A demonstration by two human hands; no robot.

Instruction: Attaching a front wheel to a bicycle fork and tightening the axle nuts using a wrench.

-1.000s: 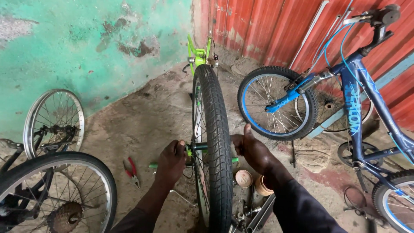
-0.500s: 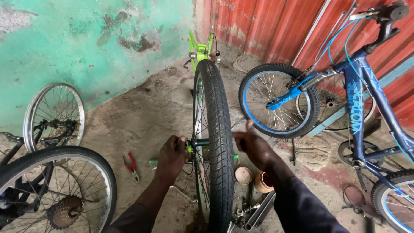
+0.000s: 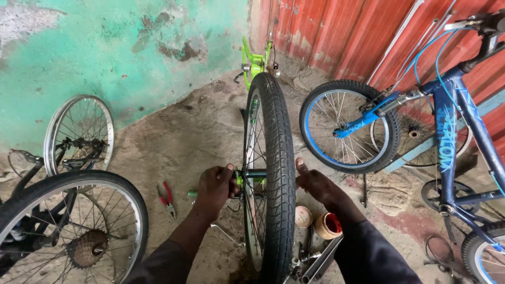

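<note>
A black bicycle tyre on an upturned green-framed bike stands upright in front of me. My left hand is closed around the axle end on the wheel's left side. On the wheel's right side my right hand presses against the hub area; its fingertips are hidden behind the tyre, so what it grips does not show.
Red-handled pliers lie on the concrete floor at left. Two small open tins and loose metal parts sit at right. A blue bicycle leans on the red corrugated wall; a wheel with cassette and a bare rim stand at left.
Both hands stay at the wheel's axle. My right hand has shifted slightly lower and closer to the tyre; my left hand has barely moved.
</note>
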